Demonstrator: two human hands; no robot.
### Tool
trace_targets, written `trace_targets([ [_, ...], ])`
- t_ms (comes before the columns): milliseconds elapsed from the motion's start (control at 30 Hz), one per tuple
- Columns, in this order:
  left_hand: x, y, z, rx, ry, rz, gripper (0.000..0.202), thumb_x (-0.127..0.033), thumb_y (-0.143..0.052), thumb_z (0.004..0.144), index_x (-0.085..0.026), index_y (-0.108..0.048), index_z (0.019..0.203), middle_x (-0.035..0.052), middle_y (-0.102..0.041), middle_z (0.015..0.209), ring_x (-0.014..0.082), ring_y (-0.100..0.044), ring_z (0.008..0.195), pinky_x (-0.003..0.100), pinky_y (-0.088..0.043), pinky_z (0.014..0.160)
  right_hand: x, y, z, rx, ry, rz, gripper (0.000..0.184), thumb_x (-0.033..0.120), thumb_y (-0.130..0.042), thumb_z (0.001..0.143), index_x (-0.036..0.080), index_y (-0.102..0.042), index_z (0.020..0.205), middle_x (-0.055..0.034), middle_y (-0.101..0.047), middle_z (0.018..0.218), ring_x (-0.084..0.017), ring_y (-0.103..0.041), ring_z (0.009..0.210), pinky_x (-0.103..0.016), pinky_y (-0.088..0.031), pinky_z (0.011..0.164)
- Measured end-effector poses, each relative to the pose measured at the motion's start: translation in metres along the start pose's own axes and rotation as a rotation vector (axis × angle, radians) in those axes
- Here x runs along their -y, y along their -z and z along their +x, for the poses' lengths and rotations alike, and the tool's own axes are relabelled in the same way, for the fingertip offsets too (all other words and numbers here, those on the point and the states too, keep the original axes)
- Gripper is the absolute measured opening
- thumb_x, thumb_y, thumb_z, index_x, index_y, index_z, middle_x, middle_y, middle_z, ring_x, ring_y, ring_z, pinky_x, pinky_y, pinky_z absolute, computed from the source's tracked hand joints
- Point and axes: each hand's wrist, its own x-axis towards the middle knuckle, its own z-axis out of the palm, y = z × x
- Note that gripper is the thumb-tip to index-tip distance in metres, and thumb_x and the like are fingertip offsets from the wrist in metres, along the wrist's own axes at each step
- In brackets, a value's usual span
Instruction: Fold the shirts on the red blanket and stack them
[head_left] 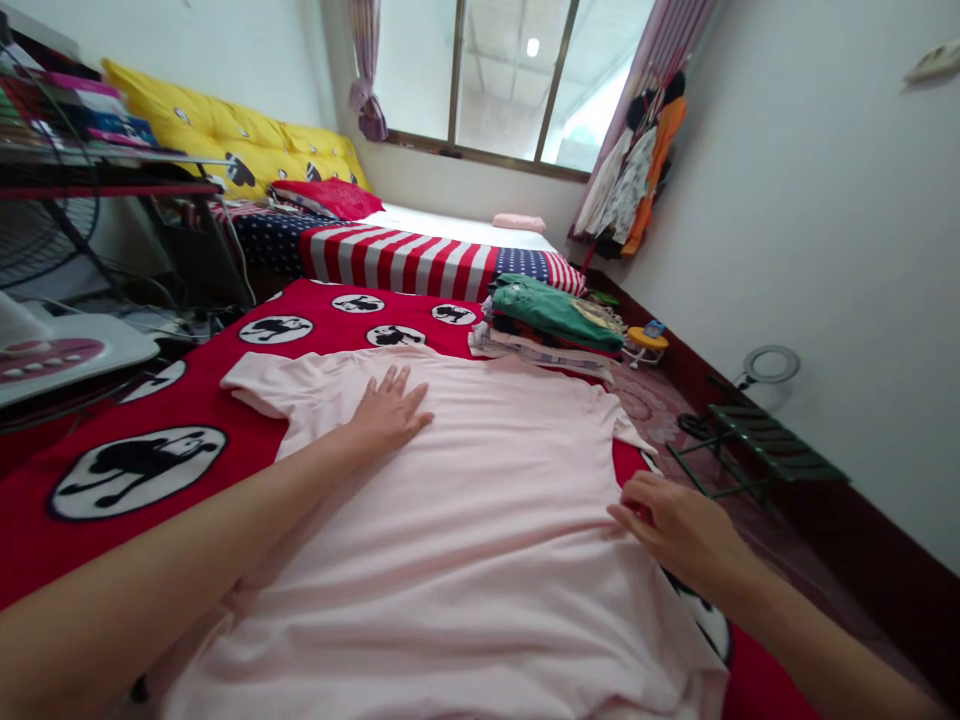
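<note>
A pale pink T-shirt (450,500) lies spread out on a red blanket (315,320) with panda ovals, its sleeves towards the far side. My left hand (386,412) rests flat on the upper left part of the shirt, fingers spread. At the shirt's right side edge, below the right sleeve, my right hand (667,515) has its fingers curled in a pinch on the fabric. Creases run across the shirt towards that hand. The lower hem passes out of view at the bottom.
Beyond the right shoulder sits a stack of folded clothes (555,315), green on top. A bed with a striped cover (405,255) stands behind. To the right are a dark green folding stool (772,445) and a ring light (772,364); a fan (45,235) stands left.
</note>
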Motion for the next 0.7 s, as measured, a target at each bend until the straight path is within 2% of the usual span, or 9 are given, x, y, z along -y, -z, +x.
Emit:
trace_targets([
  [100,-0.022,0.001,-0.024,0.017,-0.187,-0.06,0.061,-0.057,-0.033,0.093,-0.023,-0.036,0.144,0.0139,-0.016,0.156,0.0325,-0.007,0.144,0.054,-0.015,0.112,-0.018,-0.004,-0.032,0.094,-0.096,-0.015,0.018,0.035,-0.055,0.08,0.024,-0.06,0.067,-0.001,-0.063,0.072,-0.019,-0.06,0.065,-0.027,-0.034,0.055],
  [200,-0.044,0.002,-0.04,0.038,-0.347,-0.138,0.059,-0.056,-0.032,0.094,-0.025,-0.037,0.143,0.0127,-0.018,0.156,0.0317,-0.008,0.144,0.054,-0.015,0.113,-0.031,-0.009,-0.049,0.171,-0.09,0.122,0.004,0.023,-0.058,0.072,0.024,-0.06,0.07,0.0011,-0.063,0.072,-0.017,-0.059,0.064,-0.026,-0.037,0.058],
  [400,-0.083,0.001,-0.04,0.084,-0.638,-0.233,0.062,-0.06,-0.035,0.092,-0.025,-0.038,0.143,0.0136,-0.024,0.154,0.0334,-0.013,0.143,0.056,-0.014,0.112,-0.019,-0.016,-0.065,0.237,0.04,0.36,0.015,0.012,-0.053,0.07,0.023,-0.06,0.076,-0.0001,-0.061,0.082,-0.013,-0.057,0.066,-0.023,-0.04,0.061],
  [533,-0.101,-0.003,-0.037,0.089,-0.686,-0.233,0.061,-0.06,-0.033,0.092,-0.029,-0.034,0.145,0.0121,-0.019,0.156,0.0347,-0.015,0.143,0.058,-0.01,0.112,-0.016,-0.015,-0.07,0.201,0.096,0.443,0.01,0.016,-0.05,0.08,0.022,-0.057,0.074,-0.002,-0.058,0.083,-0.014,-0.057,0.071,-0.023,-0.043,0.066],
  [633,-0.104,-0.004,-0.04,0.089,-0.67,-0.217,0.06,-0.059,-0.03,0.093,-0.03,-0.031,0.146,0.0114,-0.016,0.157,0.0346,-0.012,0.143,0.057,-0.009,0.112,-0.026,-0.005,-0.078,0.168,0.159,0.482,0.013,0.021,-0.049,0.085,0.022,-0.056,0.074,-0.0055,-0.059,0.096,-0.017,-0.059,0.086,-0.025,-0.045,0.078],
  [700,-0.102,-0.003,-0.044,0.107,-0.669,-0.21,0.06,-0.06,-0.028,0.093,-0.03,-0.03,0.146,0.0117,-0.014,0.157,0.0346,-0.011,0.143,0.057,-0.01,0.112,-0.036,0.0,-0.087,0.141,0.153,0.498,0.017,0.027,-0.048,0.087,0.023,-0.057,0.074,-0.0076,-0.058,0.106,-0.019,-0.059,0.096,-0.026,-0.044,0.084],
])
